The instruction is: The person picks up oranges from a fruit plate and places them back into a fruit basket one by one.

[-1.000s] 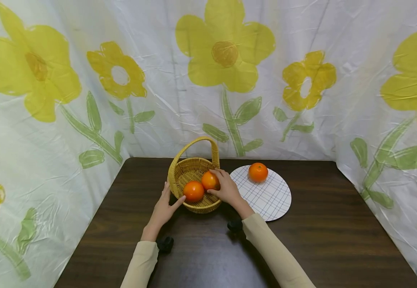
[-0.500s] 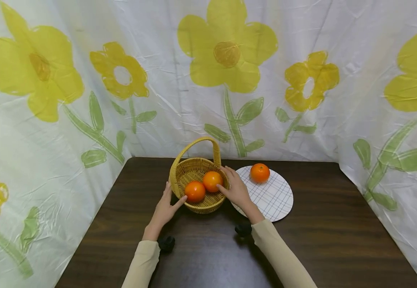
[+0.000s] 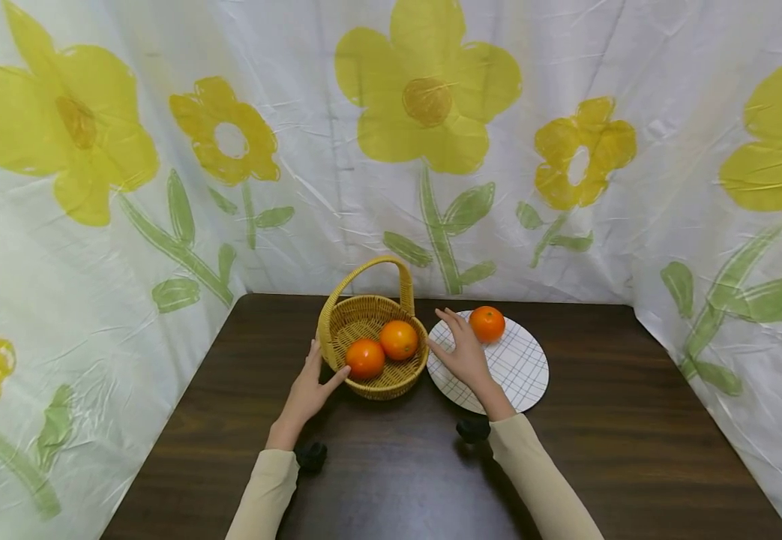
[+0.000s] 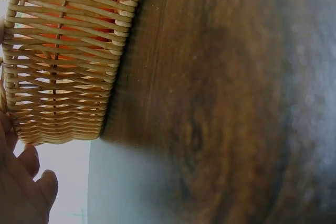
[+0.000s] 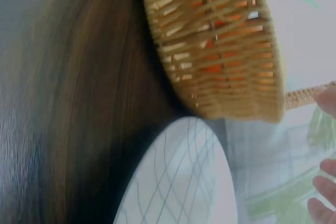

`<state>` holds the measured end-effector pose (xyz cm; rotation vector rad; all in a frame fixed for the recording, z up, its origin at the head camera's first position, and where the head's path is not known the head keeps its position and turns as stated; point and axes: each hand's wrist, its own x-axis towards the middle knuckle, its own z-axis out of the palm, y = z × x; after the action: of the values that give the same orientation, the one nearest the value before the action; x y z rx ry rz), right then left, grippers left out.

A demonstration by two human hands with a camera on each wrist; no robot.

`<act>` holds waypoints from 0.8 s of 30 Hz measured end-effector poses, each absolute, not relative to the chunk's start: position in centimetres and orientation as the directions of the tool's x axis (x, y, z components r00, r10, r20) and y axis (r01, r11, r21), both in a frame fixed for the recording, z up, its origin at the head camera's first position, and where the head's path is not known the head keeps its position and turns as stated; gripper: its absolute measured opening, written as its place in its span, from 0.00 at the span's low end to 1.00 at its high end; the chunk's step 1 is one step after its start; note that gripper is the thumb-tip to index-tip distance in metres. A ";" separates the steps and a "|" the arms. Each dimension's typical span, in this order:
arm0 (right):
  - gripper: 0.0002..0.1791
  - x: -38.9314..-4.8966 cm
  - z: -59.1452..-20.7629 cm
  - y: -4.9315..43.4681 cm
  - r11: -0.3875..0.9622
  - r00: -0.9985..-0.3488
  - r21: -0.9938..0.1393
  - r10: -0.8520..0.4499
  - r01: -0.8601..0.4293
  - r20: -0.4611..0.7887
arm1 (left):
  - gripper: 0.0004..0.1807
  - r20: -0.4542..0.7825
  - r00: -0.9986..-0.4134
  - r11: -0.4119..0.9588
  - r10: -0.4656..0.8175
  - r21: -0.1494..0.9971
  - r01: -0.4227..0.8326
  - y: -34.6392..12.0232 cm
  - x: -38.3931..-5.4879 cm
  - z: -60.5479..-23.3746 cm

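A yellow wicker basket (image 3: 380, 390) with an arched handle stands near the back of the table, holding two oranges: one (image 3: 365, 359) at the front left, the other (image 3: 399, 340) beside it to the right. My left hand (image 3: 304, 394) rests against the basket's left side, fingers extended along the outside and thumb at the front rim. Just right of the basket, my right hand (image 3: 466, 361) hovers over a white plate (image 3: 522, 375) with blue grid lines, fingers spread and holding nothing. A third orange (image 3: 487, 325) sits on the plate's far part, beyond the right fingers.
The dark wooden table (image 3: 633, 420) extends to both sides and toward the front. A white curtain (image 3: 310, 150) printed with yellow flowers hangs behind it and along both sides. Black wrist cameras (image 3: 474, 430) are worn under the sleeves' cuffs.
My right hand has released the right orange inside the basket and moved right, out of the basket, to above the plate. The left hand has stayed at the basket's side.
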<state>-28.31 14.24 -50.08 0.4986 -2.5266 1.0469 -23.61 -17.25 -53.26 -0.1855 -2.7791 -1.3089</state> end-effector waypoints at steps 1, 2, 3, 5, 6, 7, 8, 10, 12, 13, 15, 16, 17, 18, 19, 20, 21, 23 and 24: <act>0.34 -28.3 -50.1 14.4 0.665 -0.873 -0.598 -0.178 -0.447 0.454 | 0.47 0.110 -0.991 0.632 0.083 0.763 0.137 -17.3 -23.6 -53.2; 0.33 -28.3 -50.1 14.6 0.670 -0.872 -0.594 -0.174 -0.446 0.458 | 0.47 0.111 -0.990 0.631 0.084 0.763 0.139 -17.3 -23.6 -53.2; 0.33 -28.3 -50.2 14.9 0.674 -0.873 -0.593 -0.168 -0.441 0.458 | 0.47 0.111 -0.990 0.631 0.086 0.763 0.140 -17.3 -23.6 -53.2; 0.33 -28.2 -50.2 15.3 0.684 -0.877 -0.590 -0.157 -0.428 0.455 | 0.47 0.109 -0.990 0.634 0.088 0.760 0.140 -17.3 -23.6 -53.2; 0.33 -28.1 -50.2 15.5 0.688 -0.880 -0.592 -0.149 -0.419 0.450 | 0.47 0.107 -0.990 0.636 0.088 0.759 0.138 -17.3 -23.6 -53.2; 0.33 -28.1 -50.2 15.7 0.692 -0.883 -0.593 -0.141 -0.411 0.447 | 0.47 0.106 -0.991 0.637 0.087 0.759 0.137 -17.4 -23.5 -53.3; 0.33 -28.1 -50.2 15.8 0.697 -0.886 -0.594 -0.133 -0.402 0.444 | 0.47 0.105 -0.991 0.637 0.086 0.759 0.136 -17.4 -23.5 -53.3; 0.34 -28.0 -50.3 16.2 0.703 -0.893 -0.600 -0.113 -0.381 0.435 | 0.48 0.101 -0.991 0.639 0.083 0.758 0.130 -17.4 -23.5 -53.4; 0.34 -28.0 -50.3 16.5 0.710 -0.896 -0.601 -0.097 -0.367 0.433 | 0.48 0.099 -0.992 0.640 0.079 0.758 0.127 -17.4 -23.5 -53.4; 0.34 -28.0 -50.3 16.7 0.716 -0.897 -0.598 -0.090 -0.360 0.432 | 0.48 0.101 -0.992 0.639 0.079 0.758 0.128 -17.4 -23.5 -53.4; 0.34 -28.1 -50.4 17.0 0.727 -0.898 -0.590 -0.082 -0.350 0.432 | 0.48 0.109 -0.991 0.639 0.079 0.758 0.134 -17.4 -23.5 -53.4; 0.35 -28.2 -50.4 17.2 0.733 -0.899 -0.585 -0.082 -0.347 0.431 | 0.47 0.114 -0.990 0.637 0.081 0.759 0.139 -17.4 -23.5 -53.4; 0.35 -28.2 -50.4 17.3 0.735 -0.897 -0.582 -0.081 -0.347 0.434 | 0.47 0.120 -0.990 0.636 0.081 0.758 0.144 -17.4 -23.6 -53.4; 0.35 -28.2 -50.4 17.5 0.737 -0.895 -0.579 -0.079 -0.349 0.439 | 0.47 0.123 -0.989 0.635 0.081 0.758 0.147 -17.4 -23.6 -53.4; 0.35 -28.2 -50.5 17.6 0.739 -0.893 -0.577 -0.076 -0.349 0.443 | 0.46 0.126 -0.989 0.635 0.081 0.758 0.149 -17.4 -23.6 -53.4; 0.34 -28.2 -50.5 17.8 0.738 -0.887 -0.573 -0.075 -0.356 0.455 | 0.46 0.128 -0.988 0.636 0.082 0.757 0.150 -17.4 -23.6 -53.4; 0.34 -28.2 -50.4 18.0 0.738 -0.882 -0.571 -0.069 -0.360 0.467 | 0.46 0.127 -0.989 0.635 0.081 0.758 0.149 -17.4 -23.6 -53.4; 0.34 -28.2 -50.5 18.3 0.743 -0.868 -0.561 -0.053 -0.364 0.493 | 0.46 0.125 -0.989 0.638 0.079 0.756 0.147 -17.3 -23.7 -53.5; 0.34 -28.3 -50.6 18.5 0.747 -0.861 -0.556 -0.045 -0.366 0.506 | 0.47 0.124 -0.989 0.639 0.080 0.755 0.146 -17.3 -23.7 -53.5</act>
<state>-28.27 18.47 -50.57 0.3110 -2.4762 0.9246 -23.65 -17.32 -53.47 -0.1921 -2.7722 -1.2882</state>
